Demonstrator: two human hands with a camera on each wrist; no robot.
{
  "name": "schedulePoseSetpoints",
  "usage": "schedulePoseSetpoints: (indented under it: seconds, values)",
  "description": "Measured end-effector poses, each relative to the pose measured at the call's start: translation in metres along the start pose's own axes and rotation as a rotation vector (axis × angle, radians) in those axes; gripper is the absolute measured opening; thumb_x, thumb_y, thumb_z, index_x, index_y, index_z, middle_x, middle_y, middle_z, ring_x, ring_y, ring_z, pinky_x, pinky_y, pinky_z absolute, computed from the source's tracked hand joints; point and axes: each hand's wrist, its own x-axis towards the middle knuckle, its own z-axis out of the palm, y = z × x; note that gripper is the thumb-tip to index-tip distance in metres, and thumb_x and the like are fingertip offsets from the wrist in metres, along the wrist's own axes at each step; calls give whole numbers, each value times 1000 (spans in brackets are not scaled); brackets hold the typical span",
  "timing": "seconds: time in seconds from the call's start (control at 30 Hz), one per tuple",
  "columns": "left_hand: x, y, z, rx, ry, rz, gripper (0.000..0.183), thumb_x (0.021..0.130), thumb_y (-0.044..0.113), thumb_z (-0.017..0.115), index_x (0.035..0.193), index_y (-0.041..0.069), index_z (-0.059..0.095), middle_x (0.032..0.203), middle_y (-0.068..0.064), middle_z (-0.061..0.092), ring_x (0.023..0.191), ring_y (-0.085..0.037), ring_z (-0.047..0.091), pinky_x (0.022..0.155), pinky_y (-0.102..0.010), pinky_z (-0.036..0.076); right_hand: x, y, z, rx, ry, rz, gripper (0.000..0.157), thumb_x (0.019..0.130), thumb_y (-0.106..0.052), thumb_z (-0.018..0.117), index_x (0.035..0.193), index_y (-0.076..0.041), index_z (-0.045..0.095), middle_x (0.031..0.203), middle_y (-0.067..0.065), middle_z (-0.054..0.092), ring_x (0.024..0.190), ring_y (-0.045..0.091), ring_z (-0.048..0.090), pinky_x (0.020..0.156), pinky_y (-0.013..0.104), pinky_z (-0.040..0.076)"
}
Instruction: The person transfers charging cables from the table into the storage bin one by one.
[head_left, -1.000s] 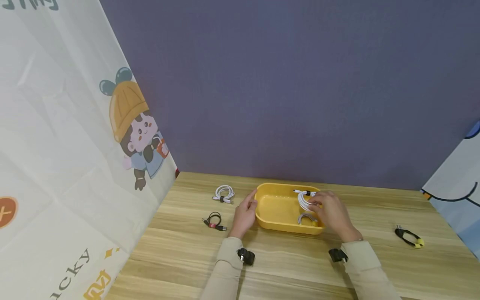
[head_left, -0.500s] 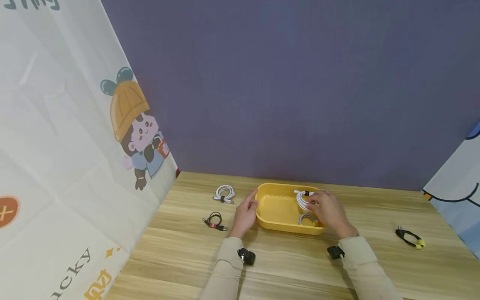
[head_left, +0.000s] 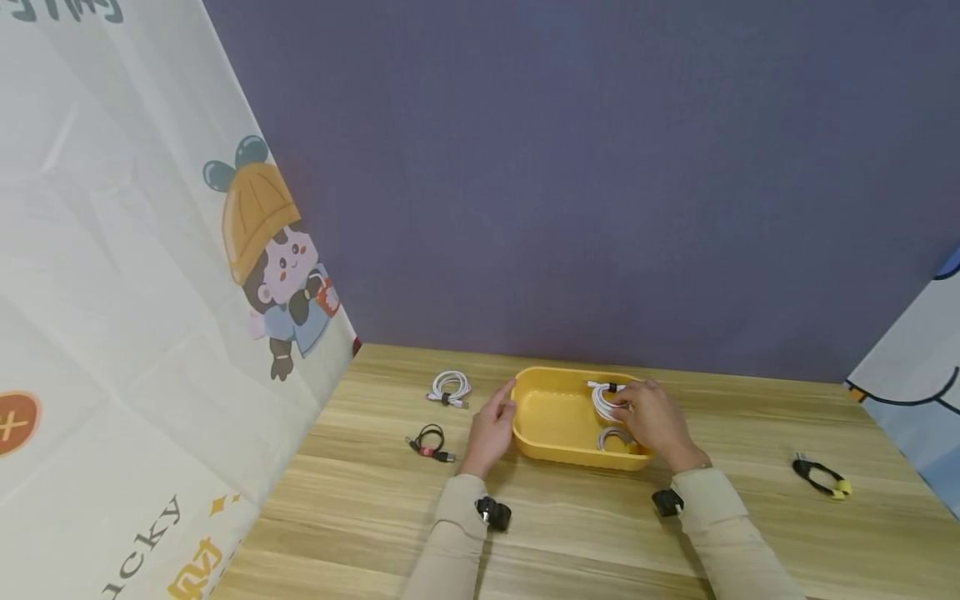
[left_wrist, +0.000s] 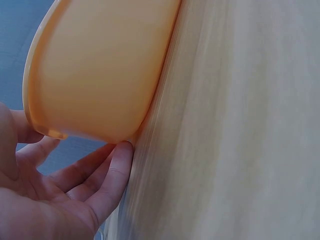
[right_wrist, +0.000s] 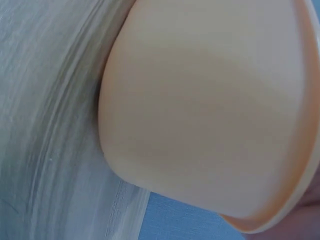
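A coiled white charging cable (head_left: 604,402) with a black tie is over the right part of the yellow plastic basket (head_left: 551,454). My right hand (head_left: 658,421) pinches the coil between thumb and fingers, reaching in over the basket's right end. Below it, inside the basket, lies a grey cable coil (head_left: 615,435) with a yellow tie, partly covered by the hand. My left hand (head_left: 489,432) rests against the basket's left end, its fingers (left_wrist: 112,175) loosely bent along the wall. In the right wrist view the basket wall (right_wrist: 200,105) hides the cable and most of the hand.
Left of the basket lie a coiled white cable (head_left: 452,387) and a short black cable (head_left: 431,442) with a red tie. A black cable (head_left: 821,477) with a yellow tie lies at the right. The wooden table (head_left: 570,533) meets a dark blue backdrop (head_left: 570,183).
My right hand and wrist have shifted slightly left, still pinching the white cable, which sits a little lower. The left hand and the basket stay essentially in place.
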Motion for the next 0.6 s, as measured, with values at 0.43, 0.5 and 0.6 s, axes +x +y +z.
schedulePoseSetpoints:
  seconds: [0.43, 0.5, 0.6]
  values:
    - [0, 1, 1, 16, 6, -4, 43, 108, 25, 49, 151, 31, 52, 119, -14, 75, 88, -14, 65, 74, -29, 51, 2, 1, 7, -65, -41, 25, 13, 85, -18, 83, 96, -12, 81, 91, 2, 71, 84, 25, 62, 64, 42, 53]
    - [0, 1, 1, 13, 5, -1, 43, 108, 25, 49, 151, 30, 52, 119, -14, 75, 88, -14, 65, 74, -29, 51, 2, 1, 8, -82, -46, 26, 12, 85, -18, 83, 95, -13, 81, 91, 2, 71, 85, 27, 63, 64, 43, 54]
    - [0, 1, 1, 11, 4, -1, 43, 108, 25, 49, 151, 30, 52, 119, -15, 75, 88, -15, 65, 75, -29, 51, 2, 1, 10, -105, -39, 10, 12, 84, -18, 84, 95, -13, 81, 89, 2, 70, 83, 27, 63, 64, 44, 54]
